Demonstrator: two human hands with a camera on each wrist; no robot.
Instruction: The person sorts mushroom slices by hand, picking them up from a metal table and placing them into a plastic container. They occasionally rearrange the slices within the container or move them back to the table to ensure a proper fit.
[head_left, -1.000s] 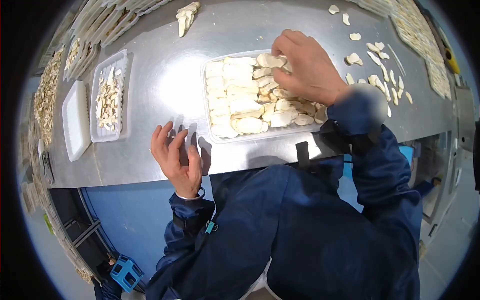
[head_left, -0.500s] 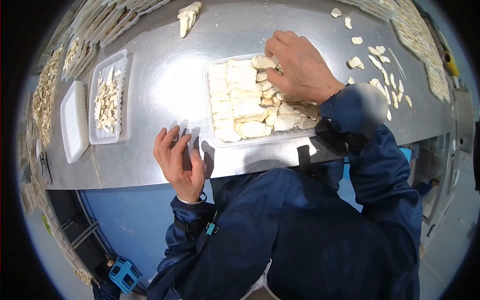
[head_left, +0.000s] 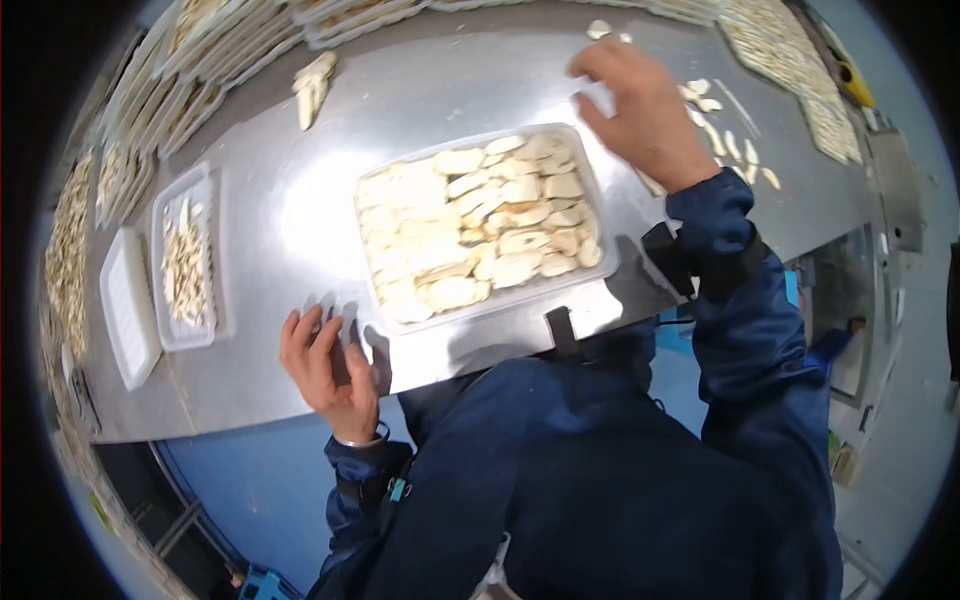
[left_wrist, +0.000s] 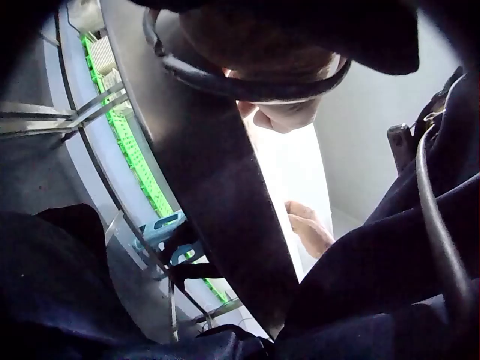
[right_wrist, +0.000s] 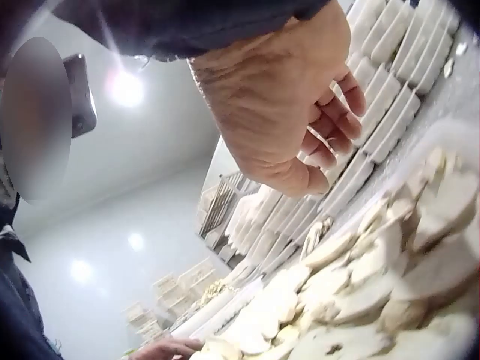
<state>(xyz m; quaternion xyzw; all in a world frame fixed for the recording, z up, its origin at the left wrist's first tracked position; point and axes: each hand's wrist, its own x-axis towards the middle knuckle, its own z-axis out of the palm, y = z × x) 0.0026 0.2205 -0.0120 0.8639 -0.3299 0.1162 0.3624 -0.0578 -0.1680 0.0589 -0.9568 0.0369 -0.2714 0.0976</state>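
A clear tray [head_left: 484,308] filled with overlapping pale slices [head_left: 520,215] sits near the table's front edge. Above the metal table, up and right of that tray, is my right hand [head_left: 650,115], fingers loosely bent and holding nothing visible. The right wrist view shows this hand [right_wrist: 274,112] over the slices [right_wrist: 360,292], thumb and fingers apart. My left hand [head_left: 332,375] lies at the front edge, left of the tray, with relaxed, spread fingers and nothing in them. Loose slices [head_left: 730,145] lie on the table beyond the right hand.
A small tray of slivers [head_left: 185,270] and a white tray [head_left: 128,305] stand at the left. Slices lie heaped [head_left: 313,90] at the back. Stacked filled trays [head_left: 230,50] line the back left; more slices on trays [head_left: 790,80] are at the back right.
My right hand has left the filled tray's upper right part, moving right and away, and the slices there are uncovered. The head view has shifted. My left hand keeps its relaxed pose.
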